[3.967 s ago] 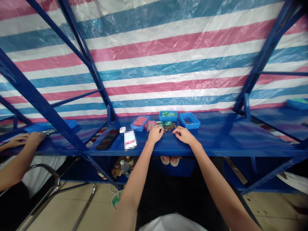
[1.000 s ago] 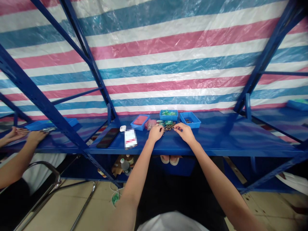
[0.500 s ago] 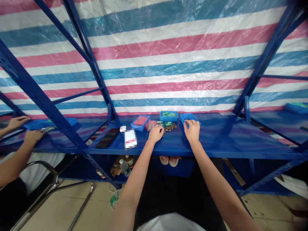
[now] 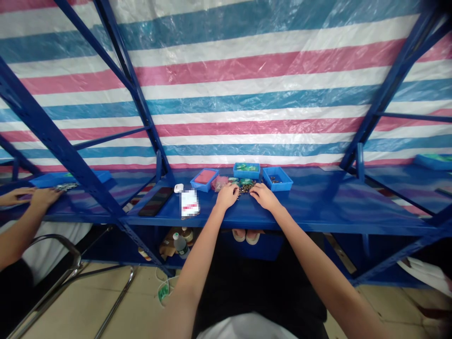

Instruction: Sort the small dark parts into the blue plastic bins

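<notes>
A loose pile of small brass-coloured metal pieces (image 4: 246, 189) lies on the blue shelf between my two hands. My left hand (image 4: 228, 195) rests at the pile's left edge, fingers curled in; whatever they hold is too small to make out. At the right edge, my right hand (image 4: 264, 196) has its fingers bent together on the pieces, and their tips are hard to see. Behind it stands a blue tray (image 4: 285, 185) with a few small dark pieces inside. Small green packets (image 4: 245, 182) lie just behind the pile.
Another blue tray (image 4: 246, 175) holds green packets; a third tray (image 4: 201, 188) holds pink material. Beside it are a pink bag (image 4: 221, 182), white case (image 4: 179, 188), blurred white packet (image 4: 189, 203) and black phone (image 4: 156, 201). A co-worker's hands (image 4: 44, 197) are at far left.
My right hand has left the right-hand blue tray and moved left and towards me, to the metal pieces. My left hand has stayed beside the pile.
</notes>
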`<state>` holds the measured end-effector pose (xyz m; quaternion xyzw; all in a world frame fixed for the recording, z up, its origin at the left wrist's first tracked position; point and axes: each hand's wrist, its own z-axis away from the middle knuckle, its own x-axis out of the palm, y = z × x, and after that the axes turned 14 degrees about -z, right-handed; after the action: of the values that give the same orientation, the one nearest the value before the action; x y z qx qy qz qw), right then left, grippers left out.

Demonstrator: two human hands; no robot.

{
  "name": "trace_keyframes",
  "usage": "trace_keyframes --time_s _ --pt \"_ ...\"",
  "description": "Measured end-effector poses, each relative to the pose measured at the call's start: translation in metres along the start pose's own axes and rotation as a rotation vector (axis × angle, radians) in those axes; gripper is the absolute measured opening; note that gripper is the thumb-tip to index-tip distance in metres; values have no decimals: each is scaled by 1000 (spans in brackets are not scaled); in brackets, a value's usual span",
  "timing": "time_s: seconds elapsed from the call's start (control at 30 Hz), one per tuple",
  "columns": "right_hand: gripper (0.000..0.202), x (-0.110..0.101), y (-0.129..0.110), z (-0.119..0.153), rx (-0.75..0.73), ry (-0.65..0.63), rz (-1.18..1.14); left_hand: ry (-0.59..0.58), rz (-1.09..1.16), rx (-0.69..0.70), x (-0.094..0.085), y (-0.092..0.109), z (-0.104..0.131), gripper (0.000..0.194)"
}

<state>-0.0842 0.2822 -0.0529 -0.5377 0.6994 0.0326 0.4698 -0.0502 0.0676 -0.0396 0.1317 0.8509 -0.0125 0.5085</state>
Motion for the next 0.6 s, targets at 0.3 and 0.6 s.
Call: trace_keyframes --time_s 0.3,0.6 --pt "10 -8 -7 7 164 139 -236 8 -3 10 1 0 0 21" --pt "19 -12 -19 11 149 138 -334 -1 -29 17 1 0 0 21"
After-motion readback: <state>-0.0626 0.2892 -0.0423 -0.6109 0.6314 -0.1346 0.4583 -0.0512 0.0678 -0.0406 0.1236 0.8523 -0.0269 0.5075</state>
